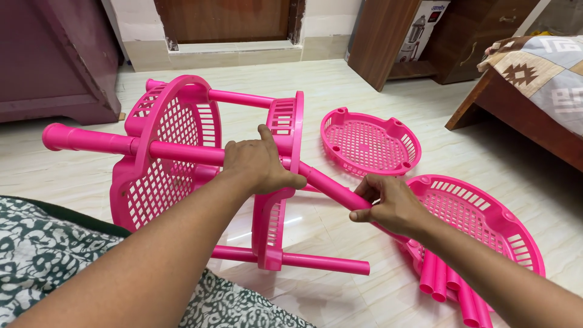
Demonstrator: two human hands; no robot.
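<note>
A partly built pink plastic rack (176, 140) lies on its side on the tiled floor, two lattice baskets joined by pink tubes. My left hand (258, 164) grips the upper pink tube where it passes through the nearer basket (280, 182). My right hand (388, 203) holds a short pink tube (331, 188) by its lower end, its other end meeting the basket beside my left hand. A loose pink basket (370, 143) lies flat further back. Another pink basket (486, 218) lies under my right forearm, with several spare pink tubes (452, 288) against it.
A wooden bed (516, 103) with a patterned cover stands at the right. A dark cabinet (54, 61) is at the back left, a wooden door (225, 18) behind, wooden furniture (467, 36) and a cardboard box (422, 27) at the back right. Patterned cloth (36, 255) covers my lap.
</note>
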